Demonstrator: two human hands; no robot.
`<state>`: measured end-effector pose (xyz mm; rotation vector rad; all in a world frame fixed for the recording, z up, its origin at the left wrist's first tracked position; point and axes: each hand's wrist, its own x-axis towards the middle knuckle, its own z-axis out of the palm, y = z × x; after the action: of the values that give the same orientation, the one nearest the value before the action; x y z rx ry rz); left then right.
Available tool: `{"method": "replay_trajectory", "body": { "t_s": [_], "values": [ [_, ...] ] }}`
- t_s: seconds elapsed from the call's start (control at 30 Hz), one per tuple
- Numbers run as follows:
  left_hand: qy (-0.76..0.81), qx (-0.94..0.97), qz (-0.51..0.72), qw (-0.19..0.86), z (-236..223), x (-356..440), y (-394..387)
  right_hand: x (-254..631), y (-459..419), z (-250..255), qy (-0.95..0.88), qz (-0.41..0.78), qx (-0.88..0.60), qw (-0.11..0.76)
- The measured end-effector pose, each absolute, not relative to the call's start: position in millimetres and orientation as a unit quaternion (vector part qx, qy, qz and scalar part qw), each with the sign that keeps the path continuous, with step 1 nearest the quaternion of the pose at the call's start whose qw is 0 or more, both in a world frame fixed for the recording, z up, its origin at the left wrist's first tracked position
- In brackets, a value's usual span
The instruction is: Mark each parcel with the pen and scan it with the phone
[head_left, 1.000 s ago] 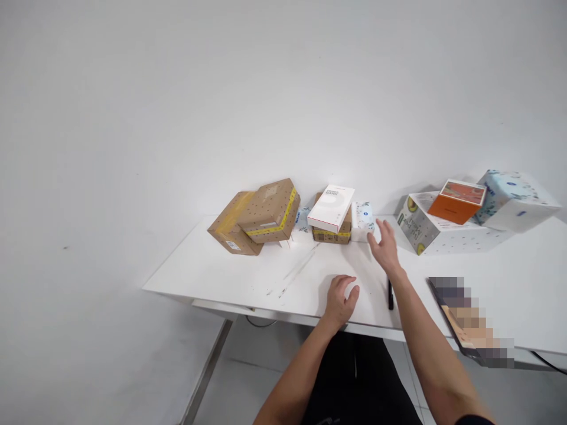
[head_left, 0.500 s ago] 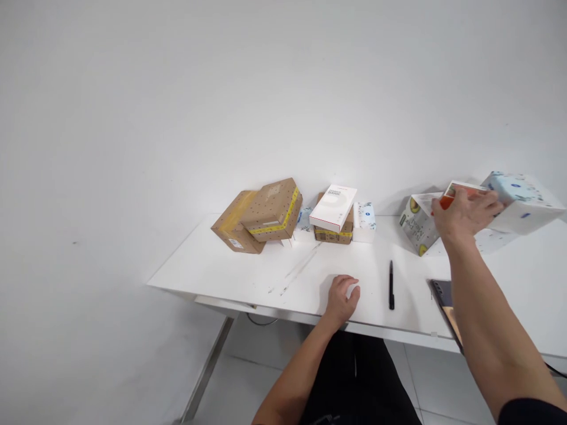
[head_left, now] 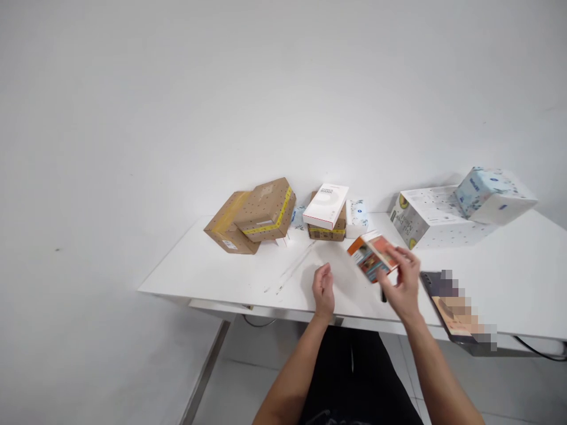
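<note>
Orange box: an orange carton (head_left: pixel 373 257) with coloured picture panels, tilted in the air over the desk (head_left: pixel 237 274); its small print is blurred.
Right hand: the right hand (head_left: pixel 402 283) grips the orange carton between thumb and fingers.
Left hand: the left hand (head_left: pixel 323 290) is over the desk near the front edge, holding nothing, fingers loosely curled and not closed up.
Pen: a black pen (head_left: pixel 384 294), mostly hidden, lies beneath the right hand's grip.
Smartphone: a dark smartphone (head_left: pixel 427 281), partly pixelated, lies near the front edge, right of the right hand.
Power bank box: a white box (head_left: pixel 326 205), its grey print seemingly "POWER BANK", lies atop a small brown carton (head_left: pixel 328 232) with yellow printed tape.
Floral pack: a blue-and-white pack (head_left: pixel 357 219) with a round blue mark stands beside that carton.
Avocado carton: a dotted white carton (head_left: pixel 432 203), lettering apparently "SuPer Meal"; a large floral tissue pack (head_left: pixel 496 195) rests on it, blue logo illegible.
Brown cartons: one yellow-taped carton (head_left: pixel 266 206) leans on another (head_left: pixel 228 227), whose white label is too small to read.
</note>
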<state>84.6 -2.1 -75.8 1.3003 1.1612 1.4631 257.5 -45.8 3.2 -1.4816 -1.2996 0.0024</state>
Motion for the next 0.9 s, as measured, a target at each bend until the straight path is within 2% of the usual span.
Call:
{"method": "replay_trajectory", "body": {
  "t_s": [0.17, 0.27, 0.37, 0.57, 0.67, 0.77, 0.9],
  "values": [
    [0.464, 0.482, 0.606, 0.430, -70, 71, -8, 226, -70, -47, -0.664, 0.145, -0.579, 0.450],
    [0.444, 0.540, 0.571, 0.429, -67, 71, -11, 222, -81, -54, -0.662, 0.161, -0.597, 0.424],
    [0.418, 0.605, 0.540, 0.410, -65, 75, -13, 218, -87, -54, -0.628, 0.134, -0.632, 0.433],
    [0.421, 0.613, 0.531, 0.406, -63, 77, -12, 204, -90, -68, -0.527, 0.128, -0.666, 0.512],
    [0.426, 0.579, 0.548, 0.427, -64, 74, -13, 205, -88, -64, -0.491, 0.188, -0.659, 0.537],
    [0.444, 0.513, 0.584, 0.446, -69, 72, -14, 212, -82, -50, -0.406, 0.303, -0.660, 0.554],
    [0.424, 0.498, 0.618, 0.437, -72, 71, -14, 218, -72, -31, -0.338, 0.387, -0.683, 0.519]
  ]
}}
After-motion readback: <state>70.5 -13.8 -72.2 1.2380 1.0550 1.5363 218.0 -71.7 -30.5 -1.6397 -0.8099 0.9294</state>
